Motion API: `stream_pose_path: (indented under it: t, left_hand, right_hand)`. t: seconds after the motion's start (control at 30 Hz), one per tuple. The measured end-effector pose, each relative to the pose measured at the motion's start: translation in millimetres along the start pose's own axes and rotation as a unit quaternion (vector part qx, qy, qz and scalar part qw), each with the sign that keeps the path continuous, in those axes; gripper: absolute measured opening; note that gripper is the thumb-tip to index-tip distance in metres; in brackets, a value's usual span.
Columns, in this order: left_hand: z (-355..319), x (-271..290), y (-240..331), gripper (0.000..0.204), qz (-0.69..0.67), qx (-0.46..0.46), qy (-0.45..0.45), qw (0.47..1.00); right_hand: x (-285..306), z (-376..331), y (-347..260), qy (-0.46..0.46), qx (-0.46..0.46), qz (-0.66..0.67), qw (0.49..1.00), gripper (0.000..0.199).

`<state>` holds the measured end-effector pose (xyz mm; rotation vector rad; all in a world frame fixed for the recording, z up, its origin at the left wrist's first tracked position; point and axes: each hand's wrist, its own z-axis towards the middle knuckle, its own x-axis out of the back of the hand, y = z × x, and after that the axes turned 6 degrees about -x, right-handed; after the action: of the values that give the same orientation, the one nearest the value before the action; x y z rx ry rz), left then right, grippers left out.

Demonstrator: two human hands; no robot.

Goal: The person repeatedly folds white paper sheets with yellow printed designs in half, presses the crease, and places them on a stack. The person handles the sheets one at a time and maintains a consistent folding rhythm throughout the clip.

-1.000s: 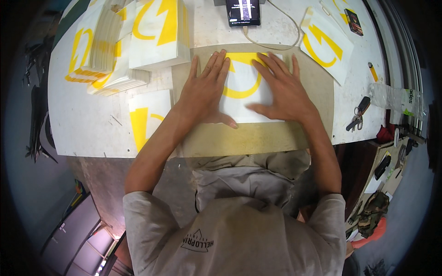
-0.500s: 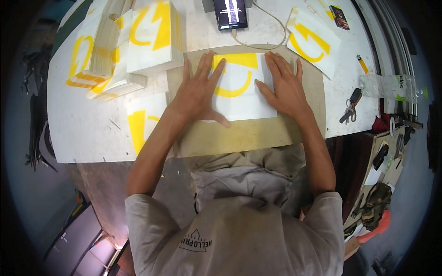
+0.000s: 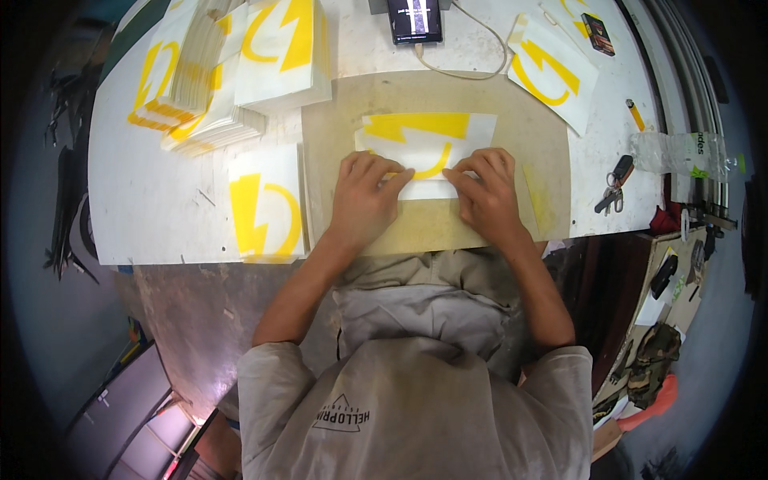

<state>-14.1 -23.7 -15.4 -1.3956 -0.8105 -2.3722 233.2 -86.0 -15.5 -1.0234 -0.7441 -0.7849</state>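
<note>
A white sheet printed with a yellow bolt-and-arc design lies on a tan board on the white table. My left hand rests on the sheet's lower left part, fingers curled and pinching at its near edge. My right hand presses on the lower right part, its fingertips meeting the left hand's near the middle of that edge. Whether the edge is lifted off the board is hidden under my fingers.
Stacks of similar yellow-printed sheets sit at the back left, one single sheet left of the board, another at the back right. A phone with a cable, keys, a yellow lighter and a plastic bottle lie about.
My hands were spread flat on the sheet; both have drawn back to its near edge with fingers curled together. The camera view has shifted slightly.
</note>
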Motion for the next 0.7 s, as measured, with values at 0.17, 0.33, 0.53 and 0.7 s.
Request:
stream_pose_path:
  t: [0.17,0.33,0.53,0.7]
  left_hand:
    - [-26,-6,30,0.04,0.033,0.003,0.004,0.999]
    - [-31,-6,39,0.045,0.014,0.017,-0.03,0.999]
    - [-34,-8,36,0.046,-0.011,0.02,-0.029,0.999]
    - [-36,-8,34,0.046,-0.011,0.025,-0.035,0.999]
  right_hand:
    - [0,-21,-20,0.011,0.018,-0.008,1.0,0.033]
    - [-1,-33,-23,-0.014,-0.003,-0.01,1.0,0.038]
    - [-3,-35,-22,-0.013,-0.004,-0.007,1.0,0.038]
    - [-2,-35,-23,-0.013,-0.007,-0.007,1.0,0.037]
